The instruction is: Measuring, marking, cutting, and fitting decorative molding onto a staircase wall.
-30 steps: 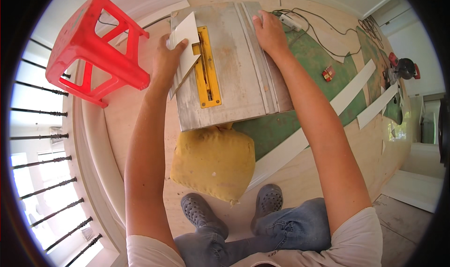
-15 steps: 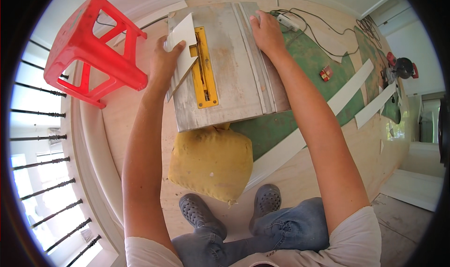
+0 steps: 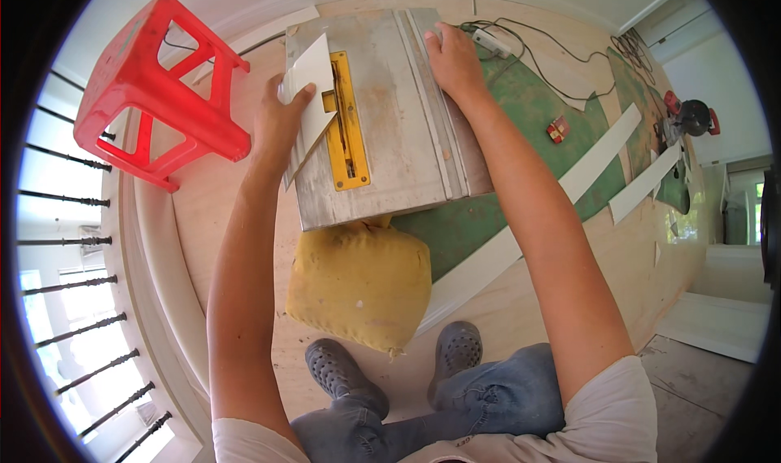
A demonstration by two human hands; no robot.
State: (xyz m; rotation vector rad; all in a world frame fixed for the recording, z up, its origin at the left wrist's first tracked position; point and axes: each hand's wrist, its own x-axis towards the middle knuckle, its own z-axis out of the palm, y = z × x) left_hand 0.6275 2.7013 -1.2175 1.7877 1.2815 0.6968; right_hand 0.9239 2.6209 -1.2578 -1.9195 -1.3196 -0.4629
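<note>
- The scuffed grey metal table saw (image 3: 394, 125) is sitting ahead of me, and the change is happening on its left side: the flat white notched panel (image 3: 314, 71) is sliding slightly toward me, its right edge reaching the yellow slotted insert plate (image 3: 351, 150). I judge this is drawing the notch back along the slot; whether a blade is spinning, I cannot tell.
- The dusty green floor sheet (image 3: 443, 243) is spreading out to the saw's right and below its near edge.
- The glossy red plastic stool (image 3: 134, 64) is standing left of the saw, near my left hand (image 3: 281, 113), and I judge it is narrowing the room there.
- The plump yellow cloth sack (image 3: 358, 280) is lying at the saw's near edge, standing in my way to it.
- Two long white strips (image 3: 598, 155) are lying right of the saw; a black-and-red power tool (image 3: 694, 120) is resting farther right.
- My hands are working apart: the left is pinching the panel, thumb on top; the right hand (image 3: 457, 63) is resting at the saw's right side, its grip unclear to me.
- A small red box (image 3: 557, 129) is lying right of the saw.
</note>
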